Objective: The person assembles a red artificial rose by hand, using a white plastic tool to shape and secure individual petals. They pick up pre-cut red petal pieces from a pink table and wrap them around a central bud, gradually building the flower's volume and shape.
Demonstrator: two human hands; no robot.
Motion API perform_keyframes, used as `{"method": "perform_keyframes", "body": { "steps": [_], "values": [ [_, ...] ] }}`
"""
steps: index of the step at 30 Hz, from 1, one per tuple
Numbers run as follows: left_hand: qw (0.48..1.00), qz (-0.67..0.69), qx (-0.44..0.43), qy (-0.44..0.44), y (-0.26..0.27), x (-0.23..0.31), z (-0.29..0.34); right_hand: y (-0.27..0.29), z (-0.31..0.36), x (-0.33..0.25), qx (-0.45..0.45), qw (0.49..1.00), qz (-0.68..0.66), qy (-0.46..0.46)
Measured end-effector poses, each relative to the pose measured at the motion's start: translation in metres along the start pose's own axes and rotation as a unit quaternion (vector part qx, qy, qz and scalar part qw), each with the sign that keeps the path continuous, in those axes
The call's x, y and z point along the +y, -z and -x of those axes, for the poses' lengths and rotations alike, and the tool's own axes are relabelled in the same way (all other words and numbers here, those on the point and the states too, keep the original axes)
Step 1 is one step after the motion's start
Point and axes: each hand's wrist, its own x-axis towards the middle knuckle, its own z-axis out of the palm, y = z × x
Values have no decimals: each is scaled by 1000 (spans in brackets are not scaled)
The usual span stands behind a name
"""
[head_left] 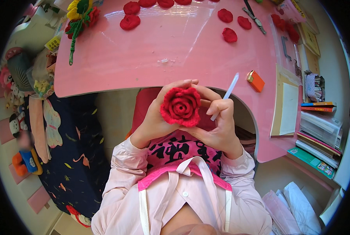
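Note:
A red crocheted rose (180,106) faces up in front of my chest, just off the table's near edge. My left hand (150,117) is wrapped round its left side, the fingertips reaching over the back. Between the thumb and fingers of my right hand (224,127) is a translucent white glue stick (230,87), slanting up to the right. Other fingers of that hand touch the rose's right side and underside. The rose's base is hidden. An orange lighter (255,81) lies on the table to the right of the glue stick.
The pink table (120,66) curves around me. Several red crocheted petals (130,22) lie along its far side. A crocheted bouquet (76,33) is at the far left, tweezers (254,17) at the far right. White scraps (165,60) dot the middle. A notepad (287,109) and books stand right.

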Motion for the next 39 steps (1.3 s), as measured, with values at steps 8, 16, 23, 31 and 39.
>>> {"method": "perform_keyframes", "body": {
  "steps": [8,16,23,31,39],
  "values": [
    [980,-196,-30,-18,11,31,8,-2,7,-2,119,968,-220,-6],
    [965,-71,233,-100,19,28,6,20,18,-16,146,884,-438,-68],
    [938,-205,42,-277,-35,42,-10,12,21,-22,123,881,-451,-74],
    [986,-76,71,-127,2,18,7,10,8,-12,118,975,-164,96],
    [993,5,-73,-91,-26,4,-4,7,8,-7,96,975,133,148]
  ]
}}
